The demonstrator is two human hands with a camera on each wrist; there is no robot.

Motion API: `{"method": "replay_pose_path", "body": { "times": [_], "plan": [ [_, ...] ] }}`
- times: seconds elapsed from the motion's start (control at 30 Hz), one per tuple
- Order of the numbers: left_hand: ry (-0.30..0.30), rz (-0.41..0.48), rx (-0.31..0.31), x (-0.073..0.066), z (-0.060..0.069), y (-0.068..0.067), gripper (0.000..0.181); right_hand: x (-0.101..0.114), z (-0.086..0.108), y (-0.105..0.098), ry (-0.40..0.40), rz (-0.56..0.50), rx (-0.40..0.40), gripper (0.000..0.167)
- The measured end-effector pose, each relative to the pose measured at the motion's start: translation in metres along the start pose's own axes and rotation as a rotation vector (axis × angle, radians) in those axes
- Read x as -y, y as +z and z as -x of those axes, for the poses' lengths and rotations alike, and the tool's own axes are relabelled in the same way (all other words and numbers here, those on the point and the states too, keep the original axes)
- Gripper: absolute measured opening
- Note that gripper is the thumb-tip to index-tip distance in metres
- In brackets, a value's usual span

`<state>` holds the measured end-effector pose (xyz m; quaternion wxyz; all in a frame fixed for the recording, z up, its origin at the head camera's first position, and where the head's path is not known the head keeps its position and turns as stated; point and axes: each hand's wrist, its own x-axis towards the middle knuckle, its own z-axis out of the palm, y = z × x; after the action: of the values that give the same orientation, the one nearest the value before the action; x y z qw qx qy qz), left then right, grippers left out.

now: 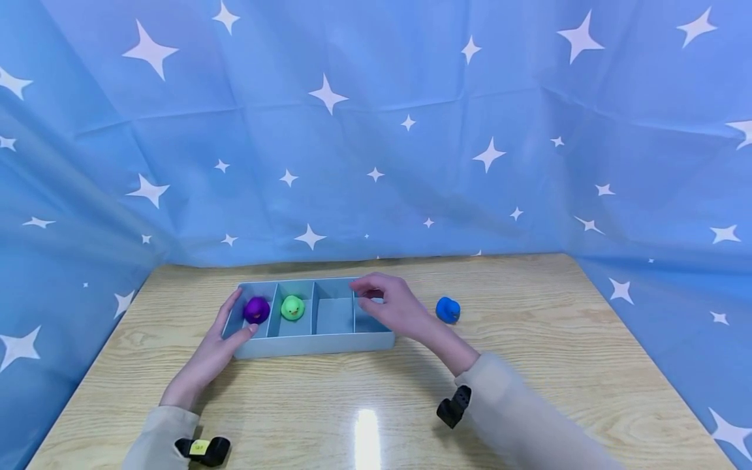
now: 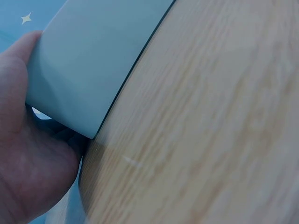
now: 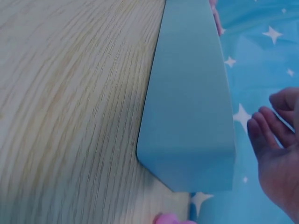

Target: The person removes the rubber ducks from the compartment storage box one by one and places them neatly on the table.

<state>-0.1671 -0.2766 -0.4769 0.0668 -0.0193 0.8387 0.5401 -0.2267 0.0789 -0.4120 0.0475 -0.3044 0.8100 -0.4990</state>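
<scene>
Here, tray (image 1: 333, 320) in left grip (image 1: 210, 352), right grip (image 1: 399, 307) above

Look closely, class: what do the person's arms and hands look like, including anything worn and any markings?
The left hand and right hand wear no gloves. Plain, pale off-white sleeves cover both forearms. A small black device sits at each wrist, the left device beside a yellow label.

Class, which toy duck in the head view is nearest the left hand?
The purple duck, in the leftmost compartment of the tray, by the left hand. The green duck sits one compartment right; the blue duck is outside, to the right.
</scene>
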Motion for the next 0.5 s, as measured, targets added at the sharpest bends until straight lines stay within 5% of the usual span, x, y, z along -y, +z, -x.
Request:
{"method": "replay_pose_path", "body": {
  "times": [0.5],
  "plan": [
    [0.004, 0.006, 0.002, 0.000, 0.001, 0.000, 0.090, 0.013, -0.021, 0.032, 0.022, -0.083, 0.051, 0.035]
  ]
}}
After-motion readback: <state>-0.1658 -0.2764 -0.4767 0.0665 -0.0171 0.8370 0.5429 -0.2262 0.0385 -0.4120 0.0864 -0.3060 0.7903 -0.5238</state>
